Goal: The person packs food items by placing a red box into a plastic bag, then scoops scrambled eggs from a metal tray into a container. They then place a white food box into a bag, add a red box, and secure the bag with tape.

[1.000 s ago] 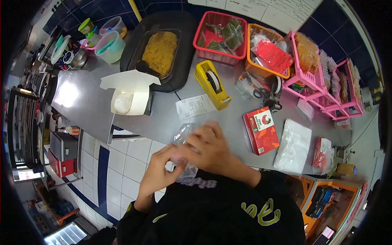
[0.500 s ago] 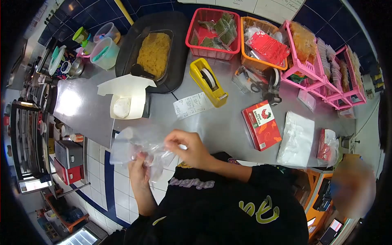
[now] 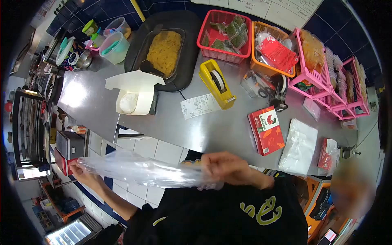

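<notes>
A clear plastic bag (image 3: 143, 169) is stretched sideways in front of my body, below the table's front edge. My left hand (image 3: 85, 173) pinches its left end, with the arm reaching out to the left. At the other end, my right hand (image 3: 224, 167) has its fingers closed on the plastic near my shirt. Nearest on the table, an open white paper box (image 3: 143, 100) holds a round white item (image 3: 128, 103), possibly wrapped rice. A printed receipt (image 3: 200, 107) lies beside a yellow tape dispenser (image 3: 217, 85).
A red printed box (image 3: 266, 130) and a stack of white plastic bags (image 3: 298, 141) lie on the right. Behind stand a dark pan of yellow food (image 3: 164, 53), a red basket (image 3: 224, 53), an orange basket (image 3: 271, 69) and pink racks (image 3: 312, 79). A blurred person (image 3: 353, 188) is at far right.
My hands have moved apart, left hand to the left and right hand to the right, pulling the bunched bag out long. The view has shifted slightly.
</notes>
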Demonstrator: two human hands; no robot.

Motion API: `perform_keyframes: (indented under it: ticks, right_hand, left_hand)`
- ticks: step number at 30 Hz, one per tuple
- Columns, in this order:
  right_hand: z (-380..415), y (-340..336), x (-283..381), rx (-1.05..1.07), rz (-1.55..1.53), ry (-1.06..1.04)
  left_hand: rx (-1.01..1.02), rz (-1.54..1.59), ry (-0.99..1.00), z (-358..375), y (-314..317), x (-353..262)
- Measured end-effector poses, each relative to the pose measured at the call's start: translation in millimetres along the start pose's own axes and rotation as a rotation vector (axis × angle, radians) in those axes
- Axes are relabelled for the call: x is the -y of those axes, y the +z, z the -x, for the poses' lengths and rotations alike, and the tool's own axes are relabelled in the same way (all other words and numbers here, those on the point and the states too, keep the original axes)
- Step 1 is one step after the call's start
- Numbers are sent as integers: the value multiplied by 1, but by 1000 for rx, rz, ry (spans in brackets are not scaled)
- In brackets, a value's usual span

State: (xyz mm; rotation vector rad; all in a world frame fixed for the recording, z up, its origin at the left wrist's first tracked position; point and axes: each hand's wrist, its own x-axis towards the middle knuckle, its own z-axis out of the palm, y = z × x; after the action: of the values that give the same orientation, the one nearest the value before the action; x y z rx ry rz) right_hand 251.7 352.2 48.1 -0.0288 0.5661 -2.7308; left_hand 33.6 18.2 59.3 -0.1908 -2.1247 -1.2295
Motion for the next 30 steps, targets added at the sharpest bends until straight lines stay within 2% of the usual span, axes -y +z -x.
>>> perform_keyframes:
  ticks: [1, 3, 4, 5, 7, 8, 9, 10, 11, 12, 13, 14, 15, 17, 18, 20, 21, 22, 24, 26, 27, 28, 29, 30]
  right_hand:
    - [8, 1, 10, 3, 8, 0]
    - [20, 12, 23, -234, 522, -108]
    - [17, 4, 20, -264, 546, -287]
    - [14, -1, 19, -262, 553, -290]
    - [6, -5, 16, -249, 870, -429]
    - [0, 4, 18, -185, 991, -307]
    - [-8, 9, 15, -206, 1003, -315]
    - [-17, 12, 12, -161, 1109, -408]
    - [-20, 12, 11, -108, 1213, -501]
    - [-17, 3, 20, -116, 1227, -508]
    - [-13, -12, 36, -419, 1629, -596]
    - [-8, -25, 46, -753, 2009, -672]
    - [-4, -32, 43, -766, 2011, -685]
    - [24, -54, 60, -815, 1778, -614]
    - [72, -63, 34, -824, 1670, -582]
    - [96, -53, 1, -838, 1425, -491]
    - [42, -82, 30, -847, 1287, -441]
    - [32, -89, 34, -849, 1164, -409]
    - [51, -107, 33, -831, 950, -354]
    - [60, -100, 37, -819, 833, -309]
    - [70, -77, 37, -702, 373, -414]
    - [75, -61, 35, -565, -85, -504]
    - [75, -57, 30, -568, -84, -507]
    - [73, -52, 20, -531, -38, -450]
  left_hand:
    - [26, 123, -65, 5, 5, 7]
    - [300, -121, 53, 19, 17, 9]
    - [633, 39, -137, 25, 21, -5]
    - [963, 207, -328, 32, 26, -26]
    - [845, -153, 461, 36, 54, -82]
    - [849, -135, 470, 45, 73, -103]
    - [895, 44, 549, 56, 92, -124]
    - [932, 225, 624, 62, 106, -136]
    - [929, 245, 631, 63, 117, -131]
    - [1090, 201, 621, 65, 130, -117]
    - [1247, 149, 609, 64, 141, -112]
    - [972, 206, 624, 54, 147, -121]
    - [878, 117, 706, 41, 143, -133]
    - [269, 186, 951, 33, 119, -123]
    - [252, 197, 957, 32, 126, -126]
    - [319, 39, 827, 44, 136, -124]
    - [368, -44, 763, 54, 138, -118]
    - [397, -117, 705, 60, 147, -112]
    - [941, -64, 613, 78, 163, -66]
    - [1627, 256, 28, 89, 157, -44]
    - [1634, 251, 25, 94, 151, -41]
    - [1714, 866, -547, 100, 147, -43]
    - [1602, 1486, -1146, 103, 147, -45]
    - [1601, 1490, -1146, 100, 152, -40]
